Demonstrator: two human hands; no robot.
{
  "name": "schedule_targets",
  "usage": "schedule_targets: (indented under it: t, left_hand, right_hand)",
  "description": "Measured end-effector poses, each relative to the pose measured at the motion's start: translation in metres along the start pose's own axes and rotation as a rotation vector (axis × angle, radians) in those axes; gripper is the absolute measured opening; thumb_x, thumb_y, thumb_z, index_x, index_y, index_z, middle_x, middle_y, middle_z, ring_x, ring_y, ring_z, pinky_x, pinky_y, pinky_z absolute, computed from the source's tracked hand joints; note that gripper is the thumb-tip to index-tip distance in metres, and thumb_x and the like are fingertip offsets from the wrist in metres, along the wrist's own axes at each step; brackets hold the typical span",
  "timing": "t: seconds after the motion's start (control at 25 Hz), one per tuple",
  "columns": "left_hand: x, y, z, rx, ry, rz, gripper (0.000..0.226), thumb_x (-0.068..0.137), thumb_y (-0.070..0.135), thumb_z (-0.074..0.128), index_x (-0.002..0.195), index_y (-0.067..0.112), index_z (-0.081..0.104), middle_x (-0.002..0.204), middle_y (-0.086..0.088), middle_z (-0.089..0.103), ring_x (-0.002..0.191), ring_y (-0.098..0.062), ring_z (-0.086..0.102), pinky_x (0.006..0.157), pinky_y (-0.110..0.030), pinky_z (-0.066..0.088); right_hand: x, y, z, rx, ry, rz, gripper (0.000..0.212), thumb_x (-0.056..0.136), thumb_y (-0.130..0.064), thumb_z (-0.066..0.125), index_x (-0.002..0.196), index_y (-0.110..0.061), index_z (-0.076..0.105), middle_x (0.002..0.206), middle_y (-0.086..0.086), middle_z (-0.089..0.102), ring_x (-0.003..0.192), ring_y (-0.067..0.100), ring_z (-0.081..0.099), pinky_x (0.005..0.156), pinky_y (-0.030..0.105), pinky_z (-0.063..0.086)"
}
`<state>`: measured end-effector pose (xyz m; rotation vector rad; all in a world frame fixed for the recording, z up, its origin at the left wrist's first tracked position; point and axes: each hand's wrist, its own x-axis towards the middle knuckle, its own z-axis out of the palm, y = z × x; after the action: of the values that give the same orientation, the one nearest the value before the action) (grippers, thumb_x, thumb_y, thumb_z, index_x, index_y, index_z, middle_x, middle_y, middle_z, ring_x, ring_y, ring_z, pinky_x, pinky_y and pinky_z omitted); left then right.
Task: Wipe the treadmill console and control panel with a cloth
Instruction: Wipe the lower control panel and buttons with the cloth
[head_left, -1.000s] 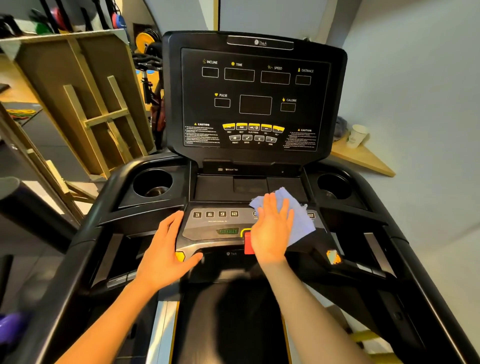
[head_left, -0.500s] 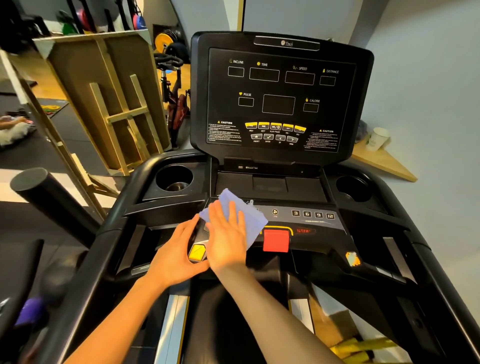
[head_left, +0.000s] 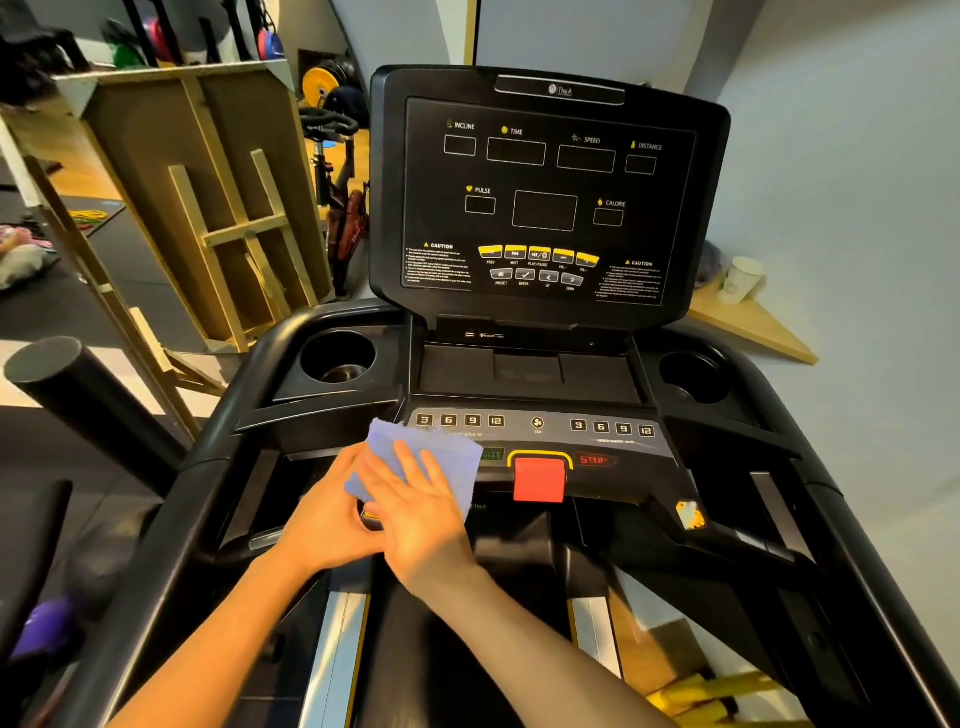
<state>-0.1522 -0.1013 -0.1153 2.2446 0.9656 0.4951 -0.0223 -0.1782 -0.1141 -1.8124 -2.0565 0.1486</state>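
Cloth (head_left: 423, 451) looks thin and floppy, so right hand (head_left: 415, 506) presses it flat-palmed at the panel's (head_left: 613, 441) 9 o'clock end; left hand (head_left: 324, 514) rests alongside, grip unclear.

Head view, angled down, close over console (head_left: 540, 197)

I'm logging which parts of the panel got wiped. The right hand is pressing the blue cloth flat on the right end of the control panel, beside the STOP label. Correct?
Not quite. The right hand does press the blue cloth flat on the control panel, but at its left end, below the left row of number keys; the STOP label lies right of the red button. The head view shows this.
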Motion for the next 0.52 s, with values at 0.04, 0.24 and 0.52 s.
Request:
schedule_targets:
  t: [0.04, 0.24, 0.52]
  left_hand:
    - [0.001, -0.001, -0.002, 0.009, -0.011, 0.031, 0.076, 0.063, 0.051, 0.075, 0.132, 0.047, 0.044, 0.132, 0.029, 0.042, 0.118, 0.003, 0.05, 0.083, -0.025, 0.053]
    - [0.004, -0.009, -0.004, 0.018, -0.115, 0.034, 0.107, 0.065, 0.048, 0.084, 0.142, 0.062, 0.011, 0.141, 0.038, 0.026, 0.133, 0.006, 0.034, 0.1, -0.01, 0.034]
    - [0.0, -0.013, -0.001, -0.17, -0.081, -0.07, 0.113, 0.055, 0.063, 0.082, 0.149, 0.043, 0.022, 0.137, 0.017, 0.046, 0.116, 0.0, 0.055, 0.1, -0.03, 0.048]
  right_hand:
    - [-0.003, 0.001, 0.002, 0.05, 0.014, -0.023, 0.062, 0.093, -0.012, 0.041, 0.154, -0.01, 0.028, 0.163, 0.008, 0.022, 0.15, 0.026, -0.008, 0.121, 0.044, -0.013]
    - [-0.021, 0.012, 0.017, 0.035, 0.07, -0.174, 0.054, 0.096, -0.012, 0.055, 0.149, -0.015, 0.042, 0.157, 0.0, 0.037, 0.152, 0.022, 0.01, 0.123, 0.043, 0.004]
    - [-0.031, 0.04, -0.005, -0.143, -0.047, -0.35, 0.074, 0.086, -0.003, 0.067, 0.15, -0.023, 0.036, 0.158, -0.006, 0.036, 0.151, 0.018, 0.016, 0.123, 0.04, 0.003]
